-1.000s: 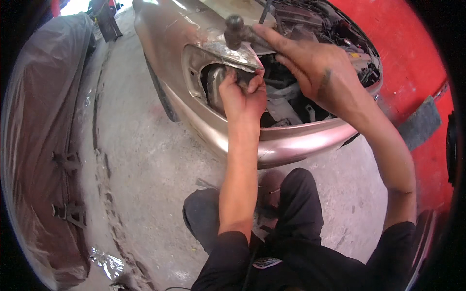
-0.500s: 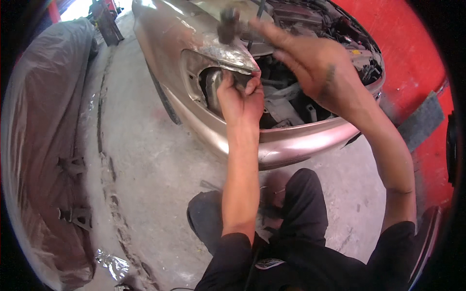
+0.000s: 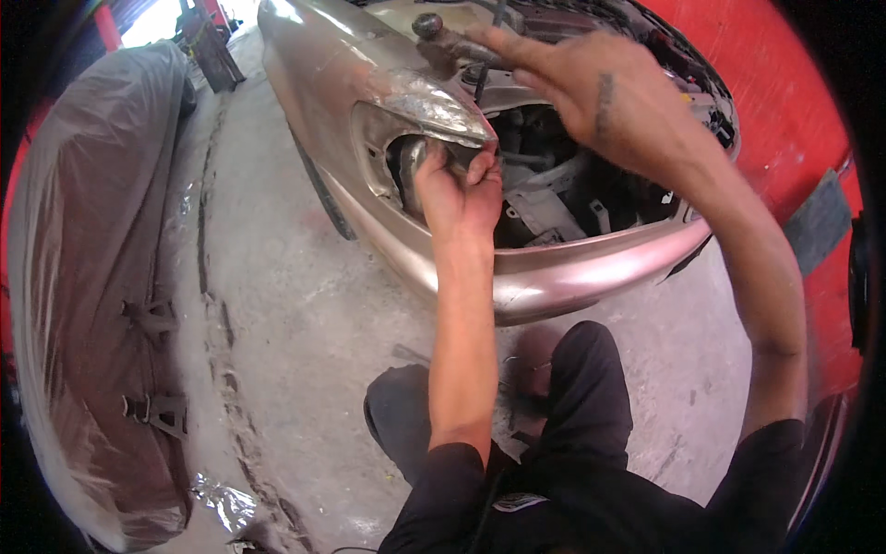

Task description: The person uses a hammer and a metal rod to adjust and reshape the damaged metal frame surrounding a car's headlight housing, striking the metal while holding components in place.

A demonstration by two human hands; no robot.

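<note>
My right hand (image 3: 604, 97) is raised over the car's front corner, closed on a hammer whose dark metal head (image 3: 428, 26) stands above the fender; most of the handle is hidden by my fingers. Below it, the tan fender (image 3: 420, 102) has a rough, bare-metal patch along its pointed front edge. My left hand (image 3: 459, 198) reaches up into the headlight opening (image 3: 406, 175), fingers curled behind the fender's edge. Whatever these fingers hold is hidden by the hand and the panel.
The tan bumper (image 3: 572, 286) curves across in front of my knees. Beyond it lies the uncovered engine bay (image 3: 544, 166). A plastic-covered car body (image 3: 101, 277) stands at the left, with metal stands (image 3: 161, 415) beside it. A red wall (image 3: 784, 102) rises at the right.
The hammer head has lifted slightly and tilted off the fender, its round face turning up. My right hand has shifted a little to the right. The left hand keeps its place in the opening.
</note>
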